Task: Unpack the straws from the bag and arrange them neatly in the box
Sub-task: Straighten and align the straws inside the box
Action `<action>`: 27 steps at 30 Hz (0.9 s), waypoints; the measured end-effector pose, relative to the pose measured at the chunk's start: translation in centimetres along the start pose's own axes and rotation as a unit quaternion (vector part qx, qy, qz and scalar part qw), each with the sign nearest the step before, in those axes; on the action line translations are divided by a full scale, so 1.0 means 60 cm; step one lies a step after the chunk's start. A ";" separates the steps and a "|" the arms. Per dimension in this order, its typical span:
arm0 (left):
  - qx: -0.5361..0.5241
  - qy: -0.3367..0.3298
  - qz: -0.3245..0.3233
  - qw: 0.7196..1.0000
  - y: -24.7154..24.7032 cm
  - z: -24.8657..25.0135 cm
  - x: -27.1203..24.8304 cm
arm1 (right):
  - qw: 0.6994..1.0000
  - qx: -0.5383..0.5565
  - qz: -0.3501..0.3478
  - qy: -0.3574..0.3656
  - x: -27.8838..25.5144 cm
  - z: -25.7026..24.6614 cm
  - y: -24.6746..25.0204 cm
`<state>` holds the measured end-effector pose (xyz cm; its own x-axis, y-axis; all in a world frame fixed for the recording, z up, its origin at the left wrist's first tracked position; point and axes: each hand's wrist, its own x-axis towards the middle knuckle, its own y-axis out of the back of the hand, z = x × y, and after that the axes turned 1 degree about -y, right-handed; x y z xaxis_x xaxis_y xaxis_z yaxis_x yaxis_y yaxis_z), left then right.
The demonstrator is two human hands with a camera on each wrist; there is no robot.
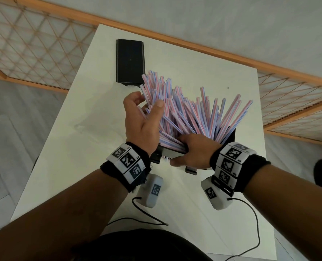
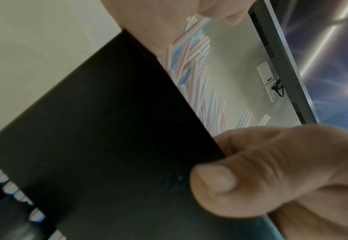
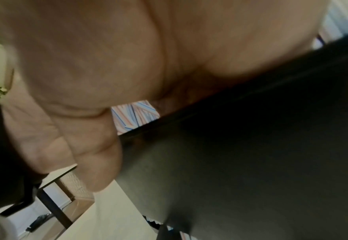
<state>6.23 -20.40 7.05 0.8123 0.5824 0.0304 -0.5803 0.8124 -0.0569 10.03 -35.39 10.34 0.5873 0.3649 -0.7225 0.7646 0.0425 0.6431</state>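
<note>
Many pink, blue and white striped straws point(image 1: 194, 113) stand fanned out and tangled in a tilted black box point(image 1: 229, 134) over the white table. My right hand point(image 1: 186, 151) grips the box's near edge, thumb outside and fingers inside among the straw ends. My left hand point(image 1: 149, 101) holds the left side of the bunch, thumb on top and fingers curled behind. In the left wrist view the box wall point(image 2: 107, 129) fills the middle, with straws point(image 2: 191, 61) beyond it and the right thumb point(image 2: 220, 183) pinching its edge. The right wrist view shows my palm point(image 3: 107, 56) against the box point(image 3: 251, 146).
A black lid point(image 1: 130, 61) lies flat at the far left of the table point(image 1: 203, 68). A crumpled clear bag point(image 1: 88, 129) lies on the table to the left of my hands. Thin black cables point(image 1: 149, 215) trail across the near edge. A wooden lattice rail point(image 1: 34, 44) runs behind the table.
</note>
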 end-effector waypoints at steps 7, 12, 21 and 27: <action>-0.019 0.001 -0.022 1.000 -0.003 0.002 -0.005 | 0.998 0.003 -0.056 -0.005 0.018 -0.024 0.011; -0.041 0.006 -0.034 0.999 -0.001 -0.001 -0.003 | 0.999 0.004 -0.046 -0.023 0.033 -0.029 0.005; -0.016 0.027 -0.024 0.999 0.003 0.000 -0.004 | 0.997 -0.058 0.054 -0.001 0.028 -0.022 -0.004; 0.062 0.046 -0.010 0.997 0.002 -0.005 0.000 | 0.989 -0.065 0.131 0.037 0.001 -0.010 -0.002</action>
<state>6.17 -20.34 6.76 0.8226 0.5652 -0.0620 -0.5616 0.8247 0.0670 9.83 -34.83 10.34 0.7365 0.4457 -0.5088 0.5450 0.0545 0.8367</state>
